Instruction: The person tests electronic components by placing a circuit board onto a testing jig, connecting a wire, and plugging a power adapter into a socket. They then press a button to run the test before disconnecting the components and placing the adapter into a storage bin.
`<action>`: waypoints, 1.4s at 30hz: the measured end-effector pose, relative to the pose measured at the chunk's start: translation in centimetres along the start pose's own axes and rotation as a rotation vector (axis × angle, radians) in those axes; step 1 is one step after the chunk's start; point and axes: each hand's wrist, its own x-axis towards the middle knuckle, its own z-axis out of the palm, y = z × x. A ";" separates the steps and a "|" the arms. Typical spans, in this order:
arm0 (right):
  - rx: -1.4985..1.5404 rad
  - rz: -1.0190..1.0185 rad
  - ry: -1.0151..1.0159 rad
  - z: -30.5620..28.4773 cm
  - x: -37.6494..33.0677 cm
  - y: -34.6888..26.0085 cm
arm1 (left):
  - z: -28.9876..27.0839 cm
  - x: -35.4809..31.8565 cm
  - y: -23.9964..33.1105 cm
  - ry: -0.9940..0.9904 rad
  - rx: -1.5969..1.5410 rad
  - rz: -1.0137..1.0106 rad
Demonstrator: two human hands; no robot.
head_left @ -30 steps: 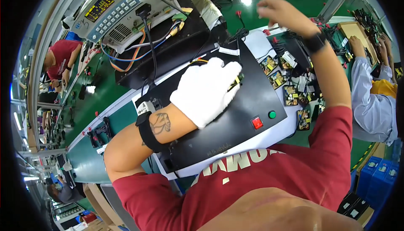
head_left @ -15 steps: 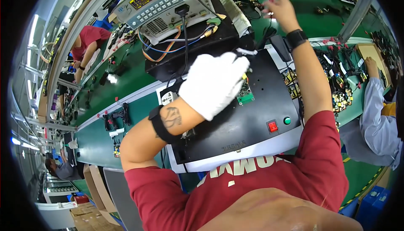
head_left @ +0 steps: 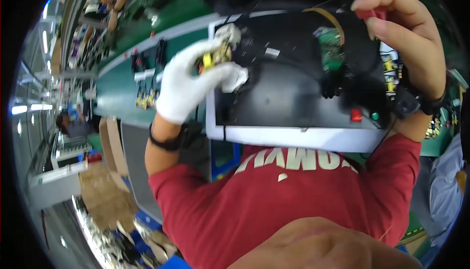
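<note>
My left hand (head_left: 182, 85), in a white glove, is closed around a small circuit board with yellow parts (head_left: 215, 58) at the left edge of a black panel (head_left: 284, 100). My bare right hand (head_left: 411, 36) pinches a small red piece (head_left: 370, 13) above the panel's far right corner; its exact kind is blurred. A green circuit board (head_left: 331, 48) sits on the panel between my hands. Near the panel's front right are a red rocker switch (head_left: 356, 116) and a green button (head_left: 375, 116). A white socket (head_left: 229, 34) is just beyond my left fingers.
Small yellow-part boards (head_left: 147, 98) and dark cable bundles (head_left: 142, 62) lie on the green bench to the left. More boards (head_left: 389, 75) lie right of the panel. A co-worker's arm (head_left: 117, 7) shows at far left, another person's grey-blue sleeve (head_left: 446, 171) at right.
My left hand has moved left off the panel's middle, and the yellow-part board now shows in it. My right hand has come back nearer from the far bench. The whole view has shifted.
</note>
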 end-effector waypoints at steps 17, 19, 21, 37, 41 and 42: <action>0.129 0.095 -0.262 2.3 -0.2 2.3 | 3.1 -2.8 -2.0 0.106 -0.606 -0.203; 0.138 0.105 -0.252 2.2 -0.2 2.3 | 3.2 -2.7 -1.8 0.116 -0.643 -0.213; 0.149 0.120 -0.243 2.2 -0.2 2.1 | 3.4 -2.6 -1.4 0.140 -0.682 -0.251; -0.081 0.453 0.021 1.0 2.5 3.1 | 3.5 -1.8 -3.6 -0.034 -0.441 0.095; -0.075 0.444 -0.052 0.9 3.4 6.6 | 2.8 -0.6 -4.6 -0.178 -0.453 0.184; -0.178 0.368 -0.108 1.2 3.8 7.6 | 2.8 -0.5 -4.8 -0.185 -0.458 0.203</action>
